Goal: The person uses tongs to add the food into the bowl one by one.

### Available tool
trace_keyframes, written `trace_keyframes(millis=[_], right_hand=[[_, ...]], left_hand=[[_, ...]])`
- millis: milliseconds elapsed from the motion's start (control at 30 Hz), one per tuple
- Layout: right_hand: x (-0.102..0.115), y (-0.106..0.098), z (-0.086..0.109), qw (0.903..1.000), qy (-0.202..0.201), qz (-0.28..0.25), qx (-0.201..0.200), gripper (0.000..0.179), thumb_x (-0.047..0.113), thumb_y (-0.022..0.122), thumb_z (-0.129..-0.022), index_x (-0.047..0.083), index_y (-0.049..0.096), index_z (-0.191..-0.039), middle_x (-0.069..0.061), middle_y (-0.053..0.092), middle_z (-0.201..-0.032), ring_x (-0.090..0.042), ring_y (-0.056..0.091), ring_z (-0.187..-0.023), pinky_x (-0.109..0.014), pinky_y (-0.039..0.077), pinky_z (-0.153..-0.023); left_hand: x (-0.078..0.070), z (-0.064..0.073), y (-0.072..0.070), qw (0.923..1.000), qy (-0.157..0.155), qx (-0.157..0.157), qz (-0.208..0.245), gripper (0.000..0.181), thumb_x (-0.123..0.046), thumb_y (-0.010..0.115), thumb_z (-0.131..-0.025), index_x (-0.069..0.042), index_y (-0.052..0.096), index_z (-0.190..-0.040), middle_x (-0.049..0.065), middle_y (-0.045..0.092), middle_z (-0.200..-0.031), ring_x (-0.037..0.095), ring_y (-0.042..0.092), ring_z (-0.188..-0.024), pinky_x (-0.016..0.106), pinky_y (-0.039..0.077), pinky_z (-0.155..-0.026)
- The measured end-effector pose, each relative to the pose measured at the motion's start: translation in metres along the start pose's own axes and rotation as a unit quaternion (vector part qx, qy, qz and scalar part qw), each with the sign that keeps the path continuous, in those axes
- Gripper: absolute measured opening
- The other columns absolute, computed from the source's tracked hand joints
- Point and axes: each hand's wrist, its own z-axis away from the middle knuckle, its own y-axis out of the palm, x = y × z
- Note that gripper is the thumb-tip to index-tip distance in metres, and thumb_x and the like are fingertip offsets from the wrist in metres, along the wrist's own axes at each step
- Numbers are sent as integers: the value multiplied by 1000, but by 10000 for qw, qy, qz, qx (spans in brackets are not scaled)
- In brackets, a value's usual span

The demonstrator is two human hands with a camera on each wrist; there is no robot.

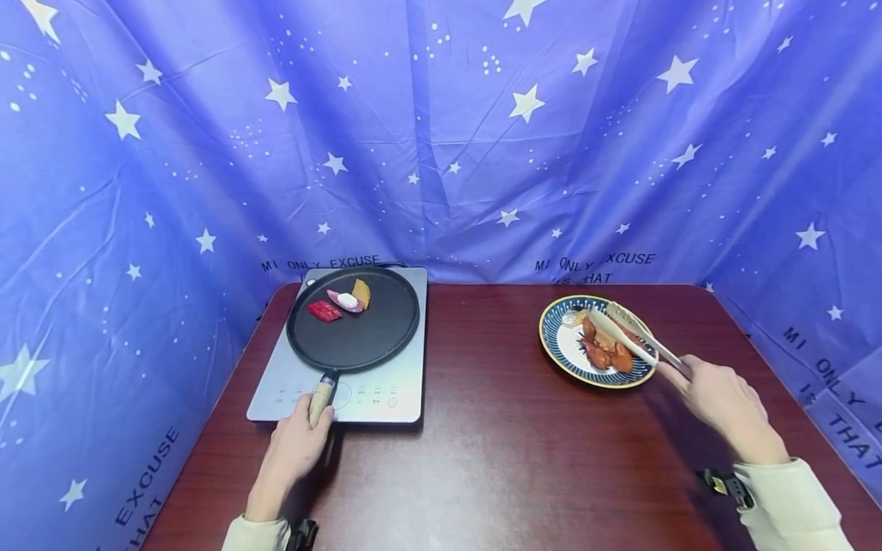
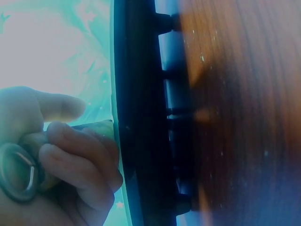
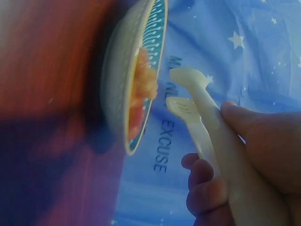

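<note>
My left hand [image 1: 298, 446] grips the pale handle [image 1: 320, 403] of a round black flat pan [image 1: 358, 340], which sits on a silver induction cooker. In the pan's far half lie a red piece of food [image 1: 324, 311], a pink and white piece [image 1: 347, 301] and a tan piece [image 1: 361, 294]. My right hand [image 1: 720, 398] holds cream-coloured tongs [image 3: 216, 127] over a blue-patterned plate [image 1: 555, 353]. Several reddish-brown pieces of food [image 1: 606, 353] lie on that plate. In the right wrist view the tong tips stand slightly apart, with nothing visible between them.
The induction cooker [image 1: 403, 409] stands at the left of a dark red wooden table [image 1: 482, 451], its buttons toward me. Bare tabletop lies between cooker and plate. A blue starry curtain [image 1: 441, 153] hangs behind and along both sides.
</note>
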Motion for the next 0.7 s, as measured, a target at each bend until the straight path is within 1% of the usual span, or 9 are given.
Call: trace_keyframes(millis=[133,200,300,367,533,700], right_hand=[[-9,0,8,9999,145,49,-28,46,51,51,-93,7,59,-85,-19,54,-66,-42,54,-56,-48,34,-42],[-12,0,10,9998,184,57,-44,45,51,51,-93,7,59,-85,-17,54,-64,-41,54,-56,-47,33,-42],[-14,0,13,9997,217,80,-12,47,51,51,-93,5,59,-88,-22,55,-67,-45,54,-58,-49,34,-42],[-14,-1,15,9997,237,94,-6,47,50,51,-93,4,59,-89,-22,55,-67,-45,54,-58,-49,34,-42],[-16,-5,18,9995,289,118,-102,46,50,51,-93,6,58,-85,-21,55,-66,-44,53,-56,-49,33,-41],[-23,-7,19,9988,430,242,53,49,54,49,-93,6,56,-85,-28,56,-72,-48,54,-60,-50,33,-42]], left_hand=[[0,-1,1,10000,-24,21,13,43,-36,50,-95,-7,45,-126,14,54,-74,28,54,-64,44,42,-56],[0,-2,1,10000,-38,35,16,44,-37,49,-95,-7,45,-127,14,55,-75,28,54,-65,44,42,-57],[-1,-1,1,10000,-29,33,22,44,-37,50,-95,-7,45,-127,14,54,-75,28,53,-65,44,42,-57],[-1,0,0,10000,-20,34,15,44,-37,50,-95,-7,45,-127,13,54,-74,28,53,-64,44,42,-56],[-2,1,0,10000,-16,17,-3,43,-36,50,-95,-7,45,-126,14,54,-75,28,53,-64,44,42,-56],[-1,-1,0,10000,-22,18,-28,43,-37,50,-95,-7,45,-125,12,54,-74,28,53,-64,43,42,-56]])
